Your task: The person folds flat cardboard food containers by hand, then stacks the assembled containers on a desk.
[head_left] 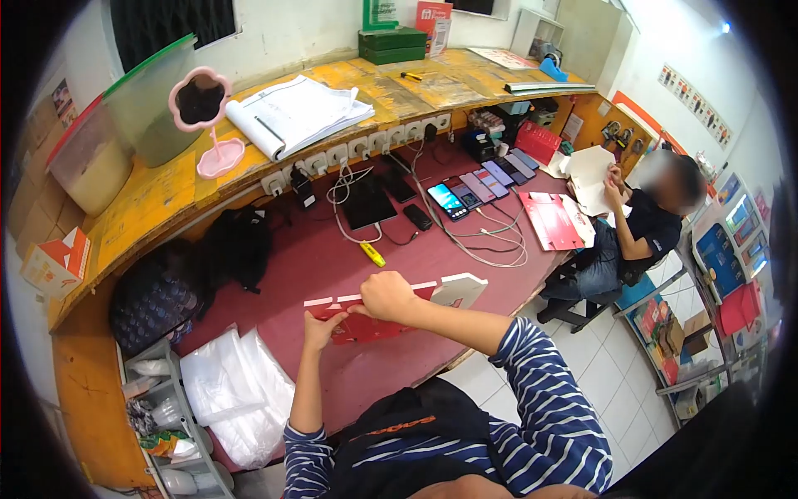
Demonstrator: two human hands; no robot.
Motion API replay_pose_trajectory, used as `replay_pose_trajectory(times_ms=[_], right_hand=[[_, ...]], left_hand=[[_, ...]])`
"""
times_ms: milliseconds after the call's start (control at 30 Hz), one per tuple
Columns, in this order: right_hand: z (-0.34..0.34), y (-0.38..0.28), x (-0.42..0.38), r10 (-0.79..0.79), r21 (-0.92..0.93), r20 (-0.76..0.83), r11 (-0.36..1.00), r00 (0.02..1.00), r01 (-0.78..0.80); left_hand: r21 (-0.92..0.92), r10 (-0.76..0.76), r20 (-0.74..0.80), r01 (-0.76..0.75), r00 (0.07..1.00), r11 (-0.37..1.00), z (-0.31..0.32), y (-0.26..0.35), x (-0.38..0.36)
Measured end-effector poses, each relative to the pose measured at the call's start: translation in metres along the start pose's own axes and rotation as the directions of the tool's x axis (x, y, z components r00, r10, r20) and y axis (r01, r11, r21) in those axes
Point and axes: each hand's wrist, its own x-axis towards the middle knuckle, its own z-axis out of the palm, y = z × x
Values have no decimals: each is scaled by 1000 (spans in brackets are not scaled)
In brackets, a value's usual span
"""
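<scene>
A flat red-and-white cardboard box blank (378, 323) is held up on edge above the dark red tabletop. My left hand (321, 327) pinches it near its left end, the thumb lying along the red face. Close beside it, my right hand (388, 297) reaches over the top edge with its fingers bent against the cardboard. The white end flap (460, 291) sticks out to the right beyond my right wrist. Just behind my hands lies a yellow highlighter (372, 254). My forearms hide part of the cardboard's lower side.
Several phones (449, 202), a black tablet (367, 204) and white cables lie toward the back. On the left are plastic bags (237, 391) and a dark backpack (154, 291). To the right, a seated co-worker (640, 216) handles cardboard beside another red box piece (559, 223).
</scene>
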Motion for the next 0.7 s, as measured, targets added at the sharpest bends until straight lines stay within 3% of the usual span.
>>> replay_pose_trajectory(times_ms=[33,100,167,233,333,400,500,533,567,600,667,700], right_hand=[[0,0,1,18,-9,-7,1000,1000,-18],[-3,3,1,-13,-3,53,1000,999,13],[-2,10,-1,-59,-6,15,998,998,59],[11,16,4,-143,-26,-14,989,990,143],[1,10,3,-117,8,77,993,990,117],[4,8,2,-168,-27,66,985,984,170],[6,0,-3,-172,-58,-5,983,985,171],[8,-2,-7,-176,-82,-69,982,982,171],[12,-7,-11,-178,-138,-113,977,977,162],[21,-15,-15,-180,-185,-163,971,970,149],[48,-29,-25,-300,-192,-146,943,943,270],[78,-32,-28,-355,-136,-139,931,924,338]], left_hand=[[84,-12,-39,16,999,996,-1,-5,0],[56,-153,-147,162,977,985,3,-11,-2],[11,-91,-212,96,973,995,12,-2,-8],[-55,-137,-278,126,951,990,9,-13,-7],[83,-75,-159,89,984,993,-12,-24,9],[32,97,154,-103,983,994,-20,8,10],[408,287,174,-334,942,850,0,120,-4],[389,297,168,-341,940,856,0,128,-8],[658,278,339,-437,899,613,-2,131,-10],[810,189,486,-521,853,271,-3,130,-11],[870,23,493,-493,870,9,-5,105,-30],[887,-30,460,-461,887,-39,-11,79,-44]])
